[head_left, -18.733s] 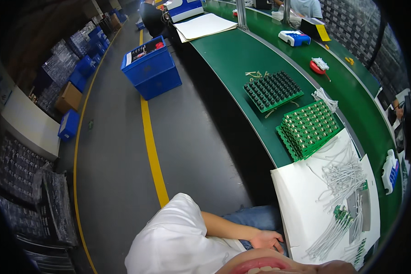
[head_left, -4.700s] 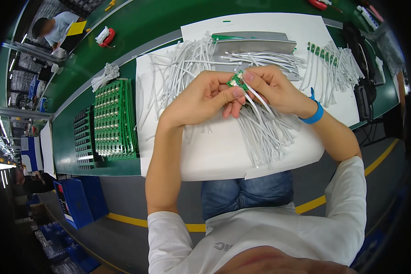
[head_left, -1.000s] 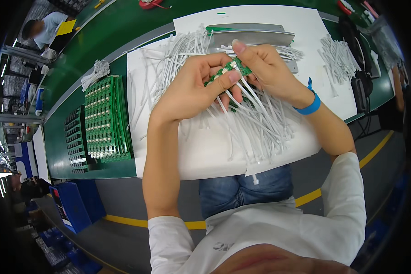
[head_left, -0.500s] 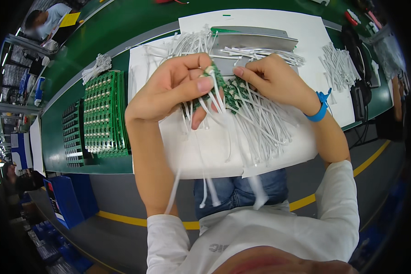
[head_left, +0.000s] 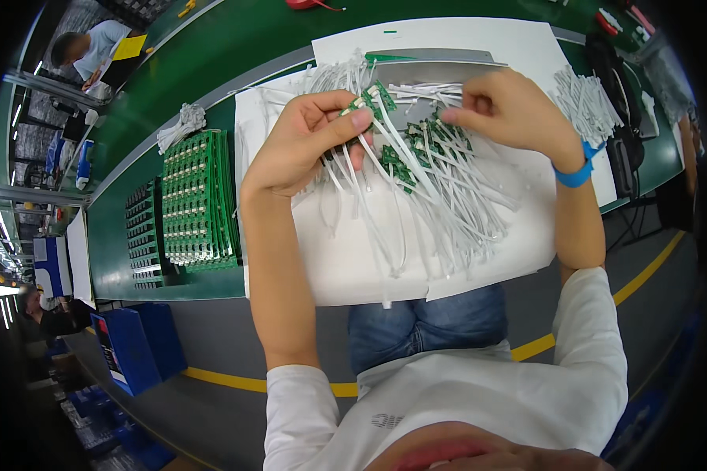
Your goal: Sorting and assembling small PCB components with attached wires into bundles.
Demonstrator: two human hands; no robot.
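My left hand [head_left: 310,147] is closed in a pinch, thumb against fingers, on a small green circuit board [head_left: 380,96] with white connectors. White cables [head_left: 404,151] trail from the held board toward me. Just right of it, a pile of similar small green boards [head_left: 426,145] lies with white leads [head_left: 467,224] fanned over the paper. My right hand [head_left: 518,116], with a blue wrist strap [head_left: 575,174], hovers over the pile's far right side. Its fingers are curled toward the thumb beside loose white cables [head_left: 426,89] in a grey metal tray [head_left: 448,72]; what they grip, if anything, is hidden.
White paper [head_left: 330,271] covers the green table. Stacked green board panels [head_left: 195,200] and a black slotted strip [head_left: 143,228] stand left. More white cable bundles lie at far left [head_left: 182,125], behind my left hand [head_left: 334,78] and at right [head_left: 583,108]. A co-worker [head_left: 94,51] sits far left.
My right hand has moved right and away, off the held board toward the tray's cables. My left hand still holds the board, whose cables now hang more together. The view has shifted slightly.
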